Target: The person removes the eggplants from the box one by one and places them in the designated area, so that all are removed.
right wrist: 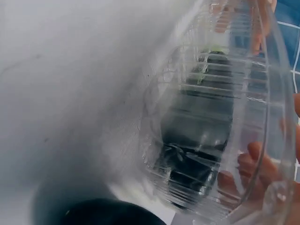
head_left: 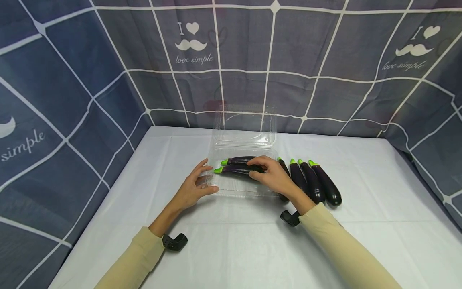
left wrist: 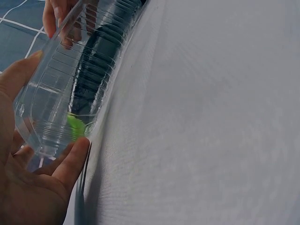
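Note:
A clear plastic clamshell box [head_left: 231, 188] lies on the white cloth, its lid [head_left: 245, 134] raised at the back. Two dark eggplants with green caps lie side by side inside, the far eggplant [head_left: 236, 160] and the near eggplant [head_left: 234, 170]. My left hand [head_left: 193, 186] spans the box's left end, thumb at the near corner, and touches its rim and lower corner in the left wrist view. My right hand [head_left: 274, 174] reaches into the box, its fingers loosely bent just over the eggplants' right part. That hand hides their right ends.
Several more eggplants [head_left: 312, 180] lie in a row right of the box, partly behind the right forearm. The white-covered table [head_left: 231, 245] is bounded at the back and sides by a dark checked cloth [head_left: 245, 92].

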Demonstrator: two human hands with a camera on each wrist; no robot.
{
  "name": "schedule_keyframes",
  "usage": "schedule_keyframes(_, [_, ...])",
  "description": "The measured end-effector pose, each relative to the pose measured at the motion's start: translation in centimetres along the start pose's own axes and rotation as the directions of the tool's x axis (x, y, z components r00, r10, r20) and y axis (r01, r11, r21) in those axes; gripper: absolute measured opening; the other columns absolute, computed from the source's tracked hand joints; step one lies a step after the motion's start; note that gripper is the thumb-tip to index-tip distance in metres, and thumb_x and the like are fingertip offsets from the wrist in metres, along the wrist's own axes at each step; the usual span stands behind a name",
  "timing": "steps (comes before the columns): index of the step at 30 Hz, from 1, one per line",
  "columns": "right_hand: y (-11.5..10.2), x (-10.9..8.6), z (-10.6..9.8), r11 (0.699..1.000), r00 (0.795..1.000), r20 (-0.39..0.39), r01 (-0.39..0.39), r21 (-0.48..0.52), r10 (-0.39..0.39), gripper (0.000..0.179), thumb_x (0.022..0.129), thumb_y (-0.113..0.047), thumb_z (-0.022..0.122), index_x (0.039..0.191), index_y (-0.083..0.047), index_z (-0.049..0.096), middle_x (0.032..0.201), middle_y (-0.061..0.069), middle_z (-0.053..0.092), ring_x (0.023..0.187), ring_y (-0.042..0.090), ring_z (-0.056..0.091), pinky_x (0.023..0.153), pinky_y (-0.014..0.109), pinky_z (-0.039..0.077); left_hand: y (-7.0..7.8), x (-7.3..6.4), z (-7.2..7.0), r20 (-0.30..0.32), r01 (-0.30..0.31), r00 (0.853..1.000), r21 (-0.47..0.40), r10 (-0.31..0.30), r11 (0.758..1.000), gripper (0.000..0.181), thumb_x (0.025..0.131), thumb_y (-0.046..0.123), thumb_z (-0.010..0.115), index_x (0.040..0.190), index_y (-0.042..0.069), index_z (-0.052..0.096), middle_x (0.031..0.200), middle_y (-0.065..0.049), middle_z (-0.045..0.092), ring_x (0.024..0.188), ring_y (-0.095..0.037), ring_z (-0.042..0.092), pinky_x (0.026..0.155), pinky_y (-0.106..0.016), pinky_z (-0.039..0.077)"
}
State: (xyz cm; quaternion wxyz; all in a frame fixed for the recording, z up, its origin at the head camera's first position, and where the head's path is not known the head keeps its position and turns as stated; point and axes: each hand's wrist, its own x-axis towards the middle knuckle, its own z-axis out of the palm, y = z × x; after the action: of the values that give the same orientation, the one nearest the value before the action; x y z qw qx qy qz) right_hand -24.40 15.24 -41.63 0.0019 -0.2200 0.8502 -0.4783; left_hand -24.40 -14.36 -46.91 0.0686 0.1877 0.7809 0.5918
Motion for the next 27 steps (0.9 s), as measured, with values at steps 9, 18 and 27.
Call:
schedule_keyframes(9, [0.2, 0.9, 0.5, 0.999, 0.999, 0.031, -0.031, -0.016, 0.032, 0.035, 0.091, -0.01, 0.068, 0.125, -0.001, 0.066, 0.128, 0.011, 0.06, 0.12, 0.034, 0.054, 0.1, 0.053, 0.041, 0.1, -0.1, 0.1, 0.003, 0.005, 1.0, -0.007, -0.005, 1.0, 0.071, 0.084, 0.02, 0.081, 0.143, 0.003, 0.046, 0.164, 0.002, 0.014, 0.135, -0.04, 0.041, 0.105, -0.055, 0.039])
schedule_keyframes(18, [0.3, 1.1, 0.6, 0.998, 0.996, 0.061, -0.057, -0.034, 0.059, 0.035, 0.09, -0.011, 0.069, 0.124, -0.002, 0.067, 0.126, 0.011, 0.06, 0.11, 0.031, 0.055, 0.087, 0.045, 0.047, 0.3, -0.2, 0.1, 0.009, -0.007, 1.0, -0.007, 0.007, 1.0, 0.07, 0.085, 0.017, 0.08, 0.143, 0.002, 0.045, 0.164, -0.002, 0.013, 0.135, -0.043, 0.039, 0.106, -0.056, 0.038])
schedule_keyframes(27, [0.5, 1.2, 0.7, 0.996, 0.988, 0.144, -0.044, -0.077, 0.055, 0.036, 0.09, -0.012, 0.071, 0.125, -0.005, 0.067, 0.131, 0.01, 0.059, 0.121, 0.033, 0.052, 0.096, 0.051, 0.045, 0.5, -0.2, 0.2, 0.009, -0.002, 1.0, -0.025, 0.003, 1.0, 0.071, 0.085, 0.011, 0.079, 0.145, 0.001, 0.043, 0.164, -0.004, 0.01, 0.136, -0.044, 0.037, 0.105, -0.057, 0.037])
